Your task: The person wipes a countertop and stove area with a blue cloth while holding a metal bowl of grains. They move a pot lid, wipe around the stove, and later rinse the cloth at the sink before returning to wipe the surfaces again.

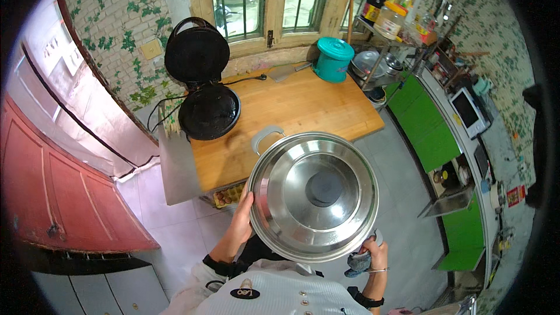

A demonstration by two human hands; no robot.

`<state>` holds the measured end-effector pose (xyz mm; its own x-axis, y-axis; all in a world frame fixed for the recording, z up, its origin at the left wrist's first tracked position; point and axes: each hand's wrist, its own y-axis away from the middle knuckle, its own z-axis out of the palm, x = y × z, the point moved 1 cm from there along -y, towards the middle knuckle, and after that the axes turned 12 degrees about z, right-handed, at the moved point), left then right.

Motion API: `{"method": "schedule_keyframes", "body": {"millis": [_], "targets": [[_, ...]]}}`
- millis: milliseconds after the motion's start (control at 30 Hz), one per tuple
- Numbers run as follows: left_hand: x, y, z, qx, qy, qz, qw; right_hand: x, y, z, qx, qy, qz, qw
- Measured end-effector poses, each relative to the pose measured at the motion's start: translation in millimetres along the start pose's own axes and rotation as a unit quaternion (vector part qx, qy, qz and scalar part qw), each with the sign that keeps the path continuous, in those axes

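A large round stainless-steel pot with its lid (271,175) on is held in front of my body, over the front edge of a wooden board. The lid has a dark round knob (324,189). My left hand (243,215) holds the pot's left side, fingers hidden beneath it. My right hand (375,251) grips the grey near-side handle (378,237), with a bunched blue-grey cloth (358,263) in the same hand. The other grey handle (265,134) sticks out at the far left of the pot. What the pot contains is hidden.
The wooden board (280,105) bears an open black electric griddle (210,111), its plug (261,77), a flat metal spatula (282,73) and a teal lidded bucket (334,61). Eggs in a yellow tray (228,196) sit below. Green cabinets (424,118) line the right, one door (450,201) hanging open.
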<state>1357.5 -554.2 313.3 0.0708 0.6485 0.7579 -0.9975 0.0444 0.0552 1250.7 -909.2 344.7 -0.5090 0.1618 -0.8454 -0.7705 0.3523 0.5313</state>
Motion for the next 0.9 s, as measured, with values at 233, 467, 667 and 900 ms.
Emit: {"method": "schedule_keyframes", "body": {"millis": [233, 467, 667, 900], "targets": [[-21, -121, -11, -0.003, 0.049, 0.000, 0.999, -47, -134, 31, -0.009, 0.011, -0.017, 1.000], [-20, -251, -12, 0.019, 0.003, 0.052, 0.998, -104, -250, 80, -0.020, 0.026, -0.021, 0.999], [-26, -318, -14, 0.019, -0.085, 0.073, 0.994, -137, -355, 108, -0.074, 0.066, 0.024, 0.995], [-39, -385, -16, -0.003, -0.091, 0.095, 0.991, -211, -432, 139, -0.174, 0.127, -0.033, 0.976]]}}
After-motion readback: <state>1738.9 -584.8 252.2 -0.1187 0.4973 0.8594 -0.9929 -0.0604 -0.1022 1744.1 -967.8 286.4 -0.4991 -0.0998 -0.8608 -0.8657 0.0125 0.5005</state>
